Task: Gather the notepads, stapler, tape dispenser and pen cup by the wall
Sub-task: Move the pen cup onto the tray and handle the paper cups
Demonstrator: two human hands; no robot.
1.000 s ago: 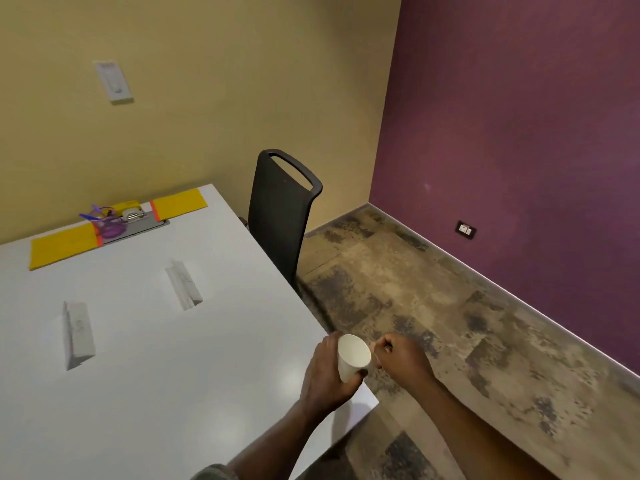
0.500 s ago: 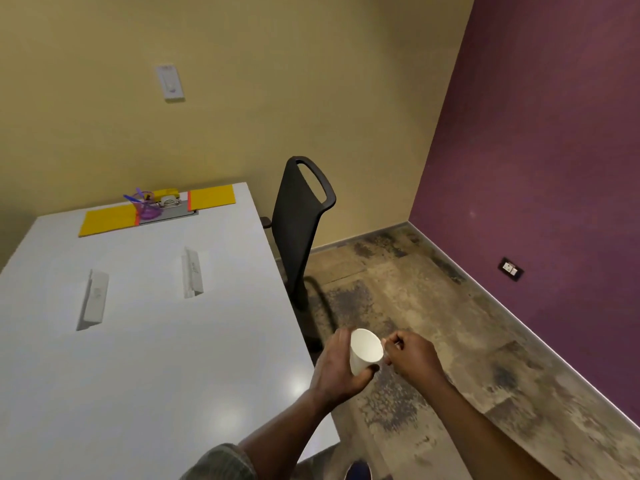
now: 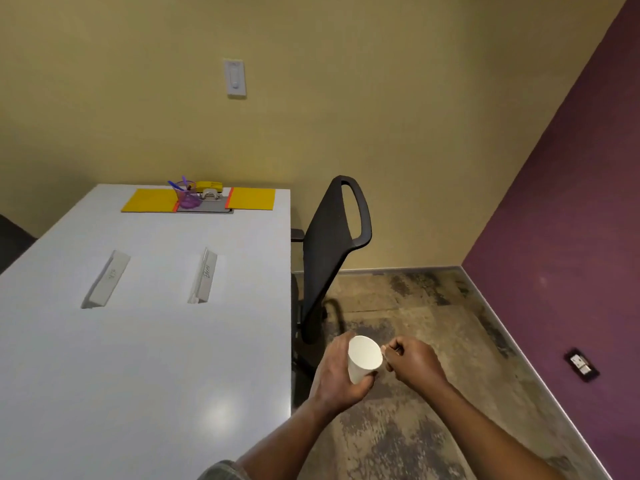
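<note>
Office: table point(image 3: 145, 341); name cards point(image 3: 204, 277); chair point(image 3: 332, 244)

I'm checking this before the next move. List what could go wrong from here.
1. The white paper cup is tilted in the left hand beyond the table edge, over the floor; a slip would drop it.
2. The right hand only pinches its rim, so it might deform.
3. The black chair stands beside the table, towards the wall.

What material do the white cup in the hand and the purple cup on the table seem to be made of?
White cup: probably paper; it looks matte, opaque and thin-walled, with no shine.
Purple cup: likely clear tinted plastic, since the pens show through its wall.
Table: a smooth, semi-gloss white top that reflects a lamp; laminate is only a guess.
</note>
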